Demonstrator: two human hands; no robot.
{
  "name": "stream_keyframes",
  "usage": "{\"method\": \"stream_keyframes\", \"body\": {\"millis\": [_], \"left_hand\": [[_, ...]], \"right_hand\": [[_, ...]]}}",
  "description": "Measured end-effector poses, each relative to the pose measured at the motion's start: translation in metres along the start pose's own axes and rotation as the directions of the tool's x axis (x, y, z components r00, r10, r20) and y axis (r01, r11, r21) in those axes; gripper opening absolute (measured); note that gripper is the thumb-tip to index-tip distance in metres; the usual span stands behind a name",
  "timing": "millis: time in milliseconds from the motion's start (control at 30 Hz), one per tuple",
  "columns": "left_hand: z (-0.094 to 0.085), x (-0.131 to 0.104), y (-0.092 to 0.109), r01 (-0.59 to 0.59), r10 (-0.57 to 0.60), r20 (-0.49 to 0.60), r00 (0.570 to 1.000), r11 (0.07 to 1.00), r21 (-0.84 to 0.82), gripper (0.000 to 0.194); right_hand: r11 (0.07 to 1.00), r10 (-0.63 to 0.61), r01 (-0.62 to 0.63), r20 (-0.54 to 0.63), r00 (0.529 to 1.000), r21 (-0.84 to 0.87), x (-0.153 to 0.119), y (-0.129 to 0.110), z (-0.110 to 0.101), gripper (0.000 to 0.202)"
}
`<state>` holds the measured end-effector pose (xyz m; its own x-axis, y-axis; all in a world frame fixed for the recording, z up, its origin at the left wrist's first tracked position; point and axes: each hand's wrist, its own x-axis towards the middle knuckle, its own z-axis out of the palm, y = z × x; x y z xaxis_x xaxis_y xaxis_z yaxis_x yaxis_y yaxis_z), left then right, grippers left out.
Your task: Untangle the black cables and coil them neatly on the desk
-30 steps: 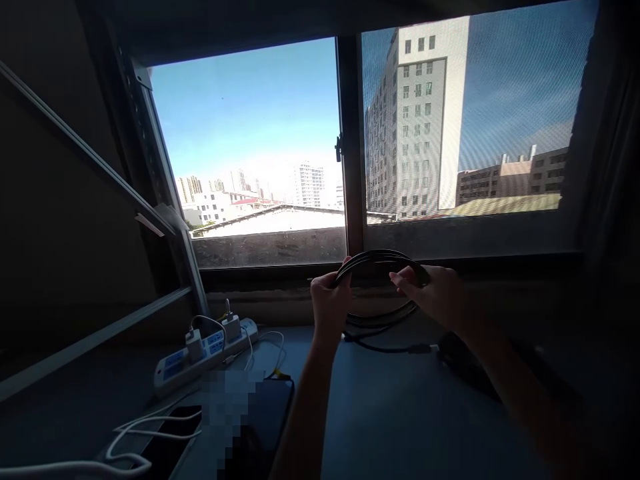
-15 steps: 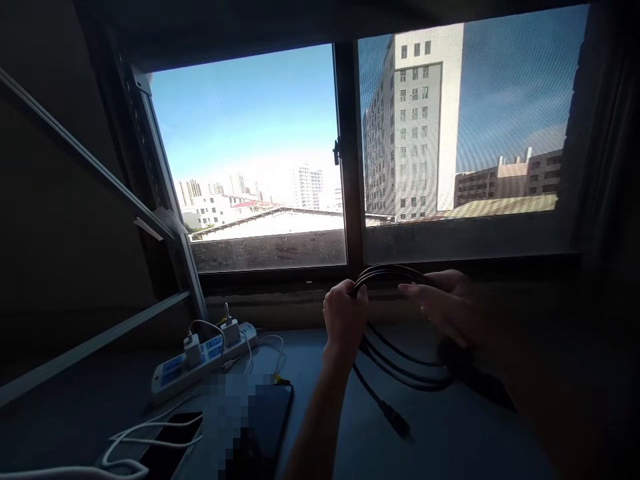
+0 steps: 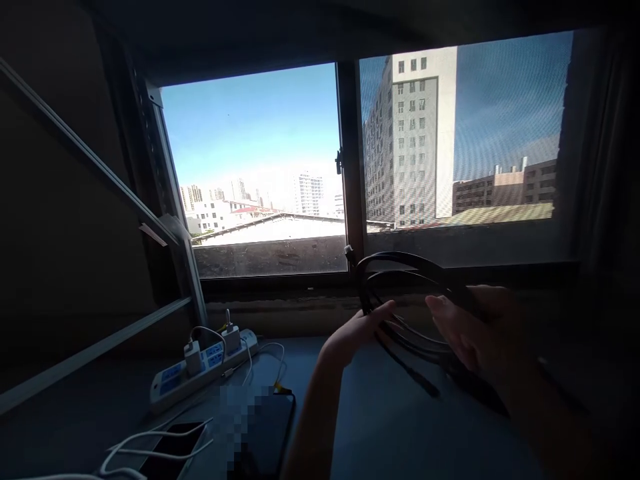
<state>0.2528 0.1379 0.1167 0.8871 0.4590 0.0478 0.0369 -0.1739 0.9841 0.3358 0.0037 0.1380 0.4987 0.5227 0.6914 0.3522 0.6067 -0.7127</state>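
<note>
A black cable (image 3: 400,257) is looped into a loose coil in front of the window sill. My right hand (image 3: 483,330) is closed around the strands on the coil's right side. On the left side, my left hand (image 3: 353,337) grips the strands with its thumb across them; its other fingers are partly hidden. One cable end with a dark plug (image 3: 425,385) hangs down below the coil. Another end, with a pale-tipped connector (image 3: 349,252), sticks up at upper left. A dark object (image 3: 475,387), hard to make out, lies beneath my right hand.
A white power strip (image 3: 160,399) with chargers plugged in lies on the desk at left. Nearby are a dark flat device (image 3: 273,423), partly blurred out, and white cables (image 3: 165,433) over another dark one. A metal frame (image 3: 193,280) stands left of the window.
The coil has opened wider and shifted slightly right. My left hand has turned, its thumb now pointing right. My right hand has closed on the strands, and the hanging plug has swung right and up.
</note>
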Motion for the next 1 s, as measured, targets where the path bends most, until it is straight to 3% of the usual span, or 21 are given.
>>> {"method": "stream_keyframes", "body": {"millis": [167, 300, 367, 500, 667, 733, 833, 867, 933, 1000], "left_hand": [[0.001, 0.006, -0.001, -0.306, 0.277, -0.138, 0.951, 0.908, -0.285, 0.046], [0.001, 0.008, 0.005, -0.450, 0.344, -0.316, 0.884, 0.808, -0.381, 0.044], [-0.001, 0.008, 0.008, -0.509, 0.342, -0.429, 0.836, 0.777, -0.372, 0.042], [-0.006, 0.008, 0.012, -0.560, 0.360, -0.572, 0.737, 0.799, -0.218, 0.029], [-0.007, 0.001, 0.018, -0.507, 0.483, -0.604, 0.633, 0.849, 0.148, 0.015], [-0.006, -0.004, 0.021, -0.485, 0.498, -0.542, 0.677, 0.856, 0.181, 0.016], [-0.007, -0.011, 0.024, -0.401, 0.412, -0.403, 0.817, 0.909, 0.117, 0.019], [-0.007, -0.013, 0.024, -0.369, 0.380, -0.379, 0.844, 0.923, 0.104, 0.018], [-0.007, -0.014, 0.024, -0.335, 0.356, -0.401, 0.844, 0.934, 0.126, 0.013], [-0.007, -0.014, 0.025, -0.326, 0.388, -0.459, 0.799, 0.921, 0.211, 0.007]], "right_hand": [[0.979, -0.007, 0.005, 0.009, 1.000, 0.203, 0.016, 0.017, 0.000, 0.056], [0.944, 0.154, -0.144, -0.010, 0.988, 0.298, 0.031, 0.031, -0.001, 0.051], [0.956, 0.213, -0.201, -0.034, 0.976, 0.214, 0.036, 0.036, -0.002, 0.044], [0.982, 0.175, -0.180, -0.093, 0.980, -0.050, 0.039, 0.040, -0.002, 0.038], [0.893, 0.009, -0.055, -0.106, 0.994, -0.447, 0.031, 0.041, 0.003, 0.024], [0.848, -0.051, -0.017, -0.115, 0.992, -0.529, 0.030, 0.042, 0.004, 0.021], [0.839, -0.106, 0.015, -0.136, 0.985, -0.544, 0.033, 0.048, 0.001, 0.026], [0.829, -0.137, 0.041, -0.132, 0.982, -0.557, 0.035, 0.052, 0.000, 0.029], [0.794, -0.183, 0.100, -0.080, 0.980, -0.599, 0.038, 0.062, -0.002, 0.032], [0.745, -0.191, 0.144, -0.001, 0.982, -0.651, 0.039, 0.074, -0.004, 0.029]]}}
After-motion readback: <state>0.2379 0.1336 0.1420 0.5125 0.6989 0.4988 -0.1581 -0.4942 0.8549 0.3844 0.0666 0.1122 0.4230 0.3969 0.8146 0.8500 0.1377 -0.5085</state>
